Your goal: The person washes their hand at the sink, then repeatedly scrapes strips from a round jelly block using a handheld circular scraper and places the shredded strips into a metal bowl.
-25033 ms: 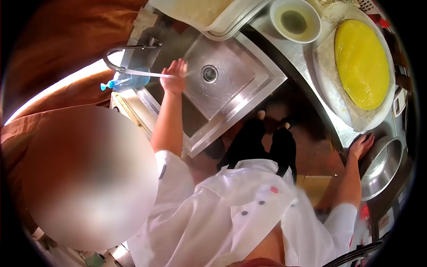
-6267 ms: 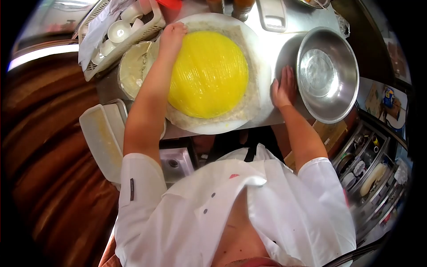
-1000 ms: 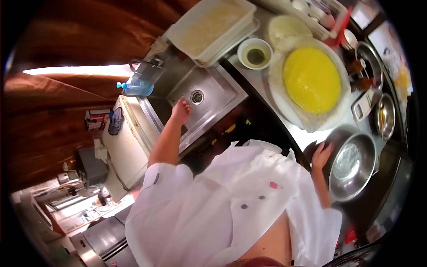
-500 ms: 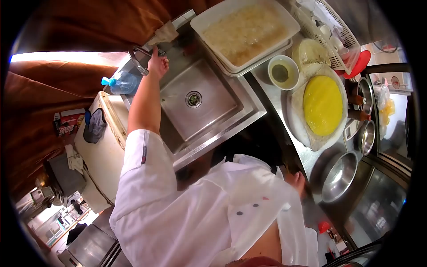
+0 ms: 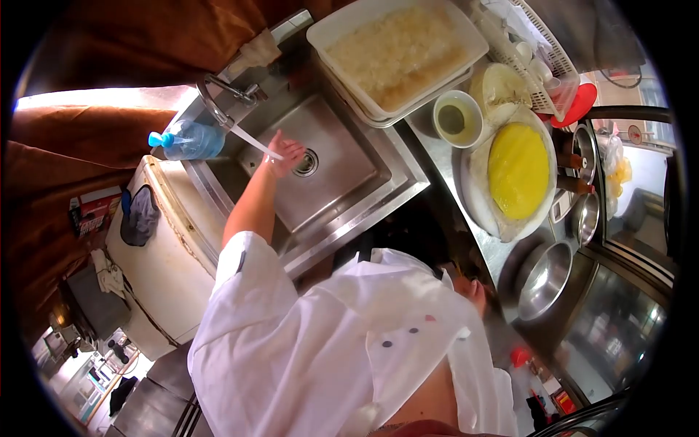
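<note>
Reaching over the steel sink, left hand held under the thin stream of water running from the curved tap, fingers loosely spread and empty, clamped on nothing, water striking near the fingertips just beside the drain. Lying at the left rim of the sink, close to the tap, a clear bottle with a blue cap. Resting low by the counter edge, mostly hidden behind the white jacket, right hand, near the empty steel bowl but apart from it; cannot tell whether its fingers are curled or spread. Sitting on the counter beyond the sink: a large white tray of pale shredded food, a small white bowl of dark liquid just beside it, and a round white plate bearing a yellow dome wrapped in film. Standing past the plate, a white rack of small cups with a red lid at its edge, and a second small steel bowl near the plate's right side.
</note>
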Available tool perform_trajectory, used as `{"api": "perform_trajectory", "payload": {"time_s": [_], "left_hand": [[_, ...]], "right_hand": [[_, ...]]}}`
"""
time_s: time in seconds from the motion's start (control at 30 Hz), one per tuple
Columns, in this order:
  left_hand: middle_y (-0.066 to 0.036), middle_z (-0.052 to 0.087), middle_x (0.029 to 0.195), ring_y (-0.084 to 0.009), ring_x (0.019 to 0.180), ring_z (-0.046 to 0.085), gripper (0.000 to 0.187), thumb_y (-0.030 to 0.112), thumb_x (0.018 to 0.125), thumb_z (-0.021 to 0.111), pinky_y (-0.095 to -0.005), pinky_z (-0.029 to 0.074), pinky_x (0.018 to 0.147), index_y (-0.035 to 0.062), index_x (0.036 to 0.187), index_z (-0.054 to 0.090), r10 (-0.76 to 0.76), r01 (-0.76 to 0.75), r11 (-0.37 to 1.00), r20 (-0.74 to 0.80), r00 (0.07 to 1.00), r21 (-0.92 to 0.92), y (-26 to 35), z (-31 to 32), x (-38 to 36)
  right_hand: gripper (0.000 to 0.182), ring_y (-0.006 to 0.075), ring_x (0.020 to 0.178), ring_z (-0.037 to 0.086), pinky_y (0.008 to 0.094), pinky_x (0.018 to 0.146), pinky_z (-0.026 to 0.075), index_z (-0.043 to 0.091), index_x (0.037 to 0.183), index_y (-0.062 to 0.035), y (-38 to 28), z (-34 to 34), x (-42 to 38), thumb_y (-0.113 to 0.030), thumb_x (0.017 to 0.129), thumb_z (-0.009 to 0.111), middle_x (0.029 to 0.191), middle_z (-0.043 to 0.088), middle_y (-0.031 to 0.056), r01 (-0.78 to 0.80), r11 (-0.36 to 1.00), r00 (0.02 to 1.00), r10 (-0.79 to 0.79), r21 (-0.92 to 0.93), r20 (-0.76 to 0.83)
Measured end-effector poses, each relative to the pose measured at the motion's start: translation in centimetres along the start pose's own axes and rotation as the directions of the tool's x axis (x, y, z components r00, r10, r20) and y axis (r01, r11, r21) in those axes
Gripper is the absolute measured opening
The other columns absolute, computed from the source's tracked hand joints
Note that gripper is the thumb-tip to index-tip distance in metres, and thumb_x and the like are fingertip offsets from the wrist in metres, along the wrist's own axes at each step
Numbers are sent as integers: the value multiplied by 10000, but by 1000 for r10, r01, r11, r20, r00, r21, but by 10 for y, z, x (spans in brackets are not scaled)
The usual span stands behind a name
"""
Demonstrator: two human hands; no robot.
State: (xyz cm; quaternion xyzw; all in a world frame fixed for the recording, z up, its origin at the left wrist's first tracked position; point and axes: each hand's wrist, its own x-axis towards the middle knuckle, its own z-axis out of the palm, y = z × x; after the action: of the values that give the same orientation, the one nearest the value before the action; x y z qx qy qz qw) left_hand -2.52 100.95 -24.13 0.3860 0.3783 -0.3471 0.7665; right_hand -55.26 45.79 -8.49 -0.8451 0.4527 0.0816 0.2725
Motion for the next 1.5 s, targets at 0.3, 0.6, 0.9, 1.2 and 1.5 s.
{"api": "perform_trajectory", "payload": {"time_s": [0.3, 0.6, 0.9, 1.2, 1.5], "left_hand": [[-171, 679, 1178, -326, 1158, 626, 386, 336, 1033, 545, -450, 477, 1055, -25, 1155, 606, 279, -276, 912, -33, 960, -305, -30, 2, -17], [7, 475, 721, -152, 613, 430, 273, 333, 1077, 520, -309, 344, 547, 140, 885, 541, 248, -293, 912, -184, 951, -286, -37, 0, -29], [8, 464, 715, -152, 623, 437, 248, 315, 1079, 520, -305, 346, 555, 149, 895, 535, 224, -242, 920, -94, 970, -309, -44, -10, -17], [-59, 591, 871, -184, 754, 572, 86, 118, 1032, 526, -317, 469, 660, 70, 1031, 597, 248, -277, 937, -155, 956, -213, -59, -21, -30], [10, 494, 663, -156, 507, 436, 286, 385, 1053, 581, -330, 334, 429, 140, 913, 623, 236, -281, 929, -198, 951, -240, -38, -19, -7]], "right_hand": [[454, 179, 779, 684, 321, 680, 570, 646, 1223, 25, -17, 0, 8, -393, 1071, 557, 960, 712, 120, -70, 993, 996, 63, 90, 68], [458, 139, 682, 635, 312, 578, 498, 662, 1108, 11, -23, 21, 29, -431, 1074, 545, 751, 652, 56, -197, 939, 965, 136, 281, 224], [498, 154, 683, 647, 321, 615, 534, 661, 1088, 19, -30, 32, 22, -464, 1067, 542, 793, 674, 90, -147, 968, 972, 104, 203, 211], [523, 223, 748, 684, 382, 706, 547, 686, 1042, 18, -6, 37, 7, -483, 1053, 535, 860, 715, 163, -100, 993, 985, 91, 60, 145], [519, 280, 828, 704, 414, 756, 543, 685, 1097, 6, 13, 46, 19, -488, 1050, 533, 932, 731, 209, -5, 999, 986, -1, 35, 166]]}}
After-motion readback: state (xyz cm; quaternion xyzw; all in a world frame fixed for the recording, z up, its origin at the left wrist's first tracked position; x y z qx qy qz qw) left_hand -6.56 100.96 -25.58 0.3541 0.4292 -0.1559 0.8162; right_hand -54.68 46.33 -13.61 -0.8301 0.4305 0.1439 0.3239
